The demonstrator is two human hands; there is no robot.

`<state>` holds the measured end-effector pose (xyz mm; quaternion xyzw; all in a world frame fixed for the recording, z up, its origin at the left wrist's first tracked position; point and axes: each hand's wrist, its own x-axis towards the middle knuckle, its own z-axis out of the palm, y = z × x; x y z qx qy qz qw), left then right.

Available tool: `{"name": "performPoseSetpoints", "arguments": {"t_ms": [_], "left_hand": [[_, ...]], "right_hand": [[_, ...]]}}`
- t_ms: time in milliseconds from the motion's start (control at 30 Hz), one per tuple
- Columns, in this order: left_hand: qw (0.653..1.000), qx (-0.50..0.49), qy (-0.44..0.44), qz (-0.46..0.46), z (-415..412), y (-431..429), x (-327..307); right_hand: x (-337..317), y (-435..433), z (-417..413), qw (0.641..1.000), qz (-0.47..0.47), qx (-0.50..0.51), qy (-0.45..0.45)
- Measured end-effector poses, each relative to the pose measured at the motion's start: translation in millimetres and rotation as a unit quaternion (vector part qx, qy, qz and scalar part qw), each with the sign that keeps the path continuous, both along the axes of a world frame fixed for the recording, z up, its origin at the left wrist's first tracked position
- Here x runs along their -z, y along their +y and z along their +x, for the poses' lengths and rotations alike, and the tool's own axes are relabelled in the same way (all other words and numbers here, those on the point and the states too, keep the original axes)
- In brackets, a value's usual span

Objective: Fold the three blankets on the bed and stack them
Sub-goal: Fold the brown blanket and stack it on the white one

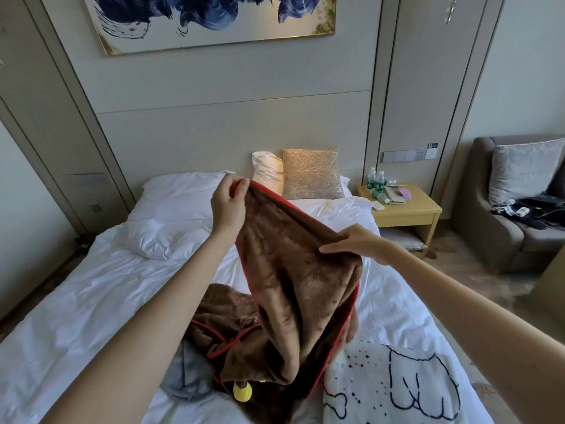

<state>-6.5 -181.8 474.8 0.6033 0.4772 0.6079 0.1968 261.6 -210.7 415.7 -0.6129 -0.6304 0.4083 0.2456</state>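
Observation:
A brown fleece blanket (287, 286) with red trim hangs lifted over the bed (76, 301). My left hand (227, 206) pinches its top red edge, held high. Lower and to the right, my right hand (357, 241) grips the same edge. The blanket's lower part lies bunched on the sheet, with a small yellow piece showing. At the near right lies a white blanket (391, 384) with a black line drawing and dots. A grey-blue blanket (186, 374) peeks out under the brown one at the near left.
White pillows (180, 194) and a gold patterned cushion (312, 174) rest against the headboard. A yellow nightstand (406, 209) with bottles stands right of the bed. Farther right is a grey armchair (504, 228) holding dark items. A wall runs along the bed's left side.

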Motion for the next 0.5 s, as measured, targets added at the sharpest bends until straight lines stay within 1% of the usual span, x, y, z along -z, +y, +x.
{"name": "performPoseSetpoints", "arguments": {"t_ms": [67, 133, 233, 300, 400, 500], "left_hand": [[0.998, -0.036, -0.042, -0.022, -15, 5, 6], [0.994, -0.069, -0.080, -0.039, -30, 9, 11], [0.982, -0.118, -0.136, -0.054, -49, 13, 16], [0.974, -0.141, -0.164, -0.066, -61, 15, 19], [0.970, -0.151, -0.173, -0.083, -72, 15, 27], [0.975, -0.141, -0.143, -0.096, -76, 14, 33]], "right_hand": [[14, 0, 12, 0.999, -0.005, 0.028, -0.044], [28, -2, 23, 0.994, -0.005, 0.030, -0.107], [51, -8, 38, 0.980, -0.003, -0.008, -0.200], [62, -13, 43, 0.974, -0.019, -0.044, -0.222], [67, -17, 43, 0.959, -0.042, -0.102, -0.262], [69, -11, 39, 0.940, -0.035, -0.132, -0.312]]}}
